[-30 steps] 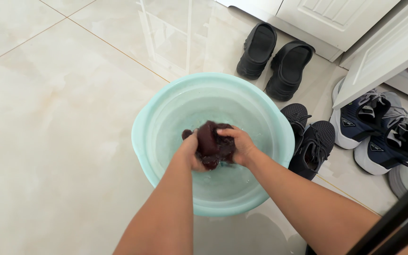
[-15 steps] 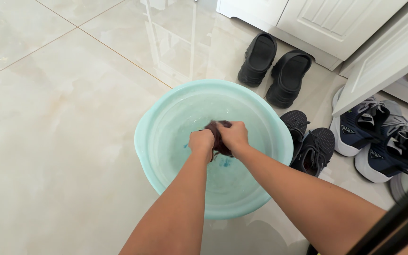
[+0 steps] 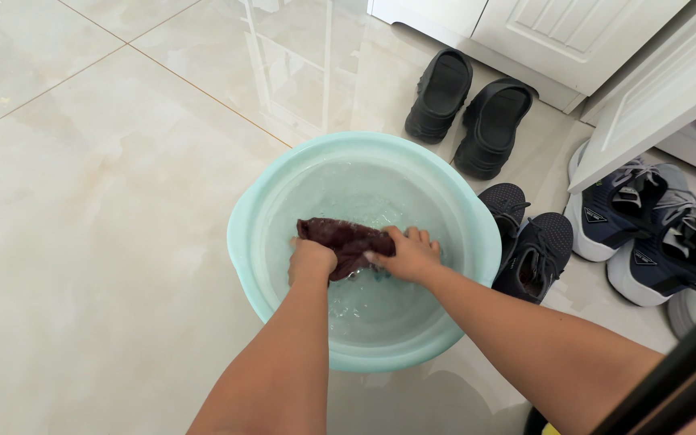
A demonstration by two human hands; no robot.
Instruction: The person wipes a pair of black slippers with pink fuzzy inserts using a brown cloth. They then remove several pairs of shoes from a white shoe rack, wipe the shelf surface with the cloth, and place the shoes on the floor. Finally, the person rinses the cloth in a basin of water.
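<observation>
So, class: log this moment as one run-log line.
left hand: grips dark maroon cloth | right hand: grips cloth | place: light green basin, water | beside: black sneakers

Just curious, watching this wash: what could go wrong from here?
Water may slop over the basin rim onto the glossy floor, leaving it slippery. Splashes could also wet the black sneakers right beside it. Both hands, left hand and right hand, grip the dark cloth.
</observation>
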